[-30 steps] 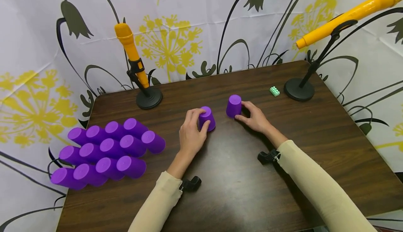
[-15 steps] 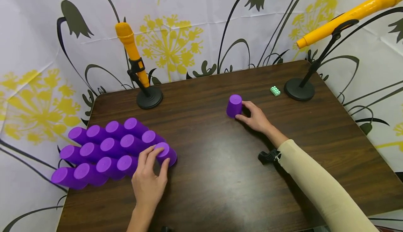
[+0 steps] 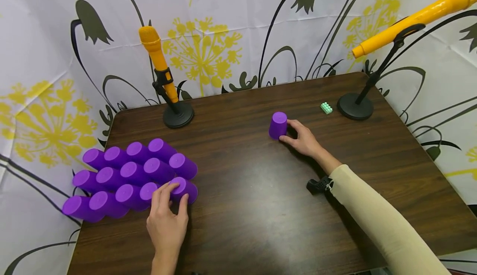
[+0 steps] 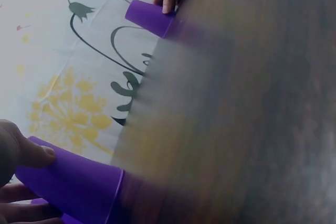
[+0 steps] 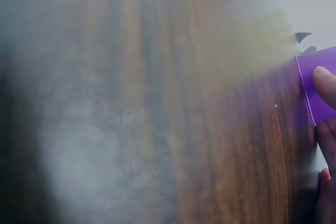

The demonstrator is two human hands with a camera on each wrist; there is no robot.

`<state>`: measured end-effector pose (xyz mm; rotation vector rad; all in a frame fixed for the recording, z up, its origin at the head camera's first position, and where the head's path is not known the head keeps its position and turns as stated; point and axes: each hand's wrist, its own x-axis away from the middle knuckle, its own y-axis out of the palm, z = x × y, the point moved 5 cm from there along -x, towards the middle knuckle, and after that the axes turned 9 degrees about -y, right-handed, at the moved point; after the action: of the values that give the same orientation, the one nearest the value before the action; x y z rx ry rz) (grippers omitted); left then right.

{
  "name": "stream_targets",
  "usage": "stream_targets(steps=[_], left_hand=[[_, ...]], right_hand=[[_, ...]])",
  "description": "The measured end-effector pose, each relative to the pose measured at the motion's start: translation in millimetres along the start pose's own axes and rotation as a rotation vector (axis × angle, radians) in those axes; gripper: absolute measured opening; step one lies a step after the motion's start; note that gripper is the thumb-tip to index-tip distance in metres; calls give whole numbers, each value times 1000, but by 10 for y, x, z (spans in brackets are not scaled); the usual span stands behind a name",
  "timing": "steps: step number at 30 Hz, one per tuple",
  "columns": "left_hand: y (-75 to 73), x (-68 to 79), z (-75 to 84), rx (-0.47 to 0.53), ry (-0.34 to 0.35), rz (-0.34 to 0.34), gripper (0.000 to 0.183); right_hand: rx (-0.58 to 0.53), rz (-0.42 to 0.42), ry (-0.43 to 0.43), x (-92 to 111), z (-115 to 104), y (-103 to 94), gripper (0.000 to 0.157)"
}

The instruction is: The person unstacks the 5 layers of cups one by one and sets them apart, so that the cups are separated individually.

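Upside-down purple plastic cups [image 3: 134, 173] stand in rows at the left of the table in the head view. At the right end of the front row, my left hand [image 3: 167, 223] grips one such cup [image 3: 187, 190] between thumb and fingers. The left wrist view shows the thumb lying along that cup's side [image 4: 79, 179], its rim close to the tabletop. Farther back, near the middle, another upturned cup [image 3: 278, 126] stands alone. My right hand [image 3: 303, 139] holds it from its right side, thumb low near the rim; in the right wrist view the thumb overlaps the cup [image 5: 310, 85].
A yellow microphone [image 3: 158, 55] on a black stand [image 3: 179, 114] is at the back left. Another yellow microphone [image 3: 413, 18] leans on its stand [image 3: 355, 106] at the back right. A mint-green toy brick [image 3: 326, 108] lies beside that base. A flowered cloth [image 3: 231, 30] hangs behind the dark wooden table [image 3: 253, 225].
My left hand has carried its cup from mid-table leftward and toward me, to the end of the front row. My right hand and its cup have stayed in place.
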<state>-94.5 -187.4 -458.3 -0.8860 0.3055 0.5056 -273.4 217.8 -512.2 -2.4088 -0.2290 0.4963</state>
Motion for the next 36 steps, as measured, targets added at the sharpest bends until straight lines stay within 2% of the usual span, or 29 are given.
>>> stream_targets(steps=[15, 22, 27, 36], left_hand=[[-1, 4, -26, -34, -4, 46, 37], [-12, 12, -6, -33, -3, 59, 36], [-17, 15, -11, -22, -7, 68, 32], [-43, 7, -2, -34, -18, 61, 30]], right_hand=[[2, 15, 10, -1, -17, -11, 59], [6, 25, 6, -19, -156, 26, 59], [-21, -16, -15, -87, -346, 186, 58], [-63, -125, -105, -304, -814, 705, 60]])
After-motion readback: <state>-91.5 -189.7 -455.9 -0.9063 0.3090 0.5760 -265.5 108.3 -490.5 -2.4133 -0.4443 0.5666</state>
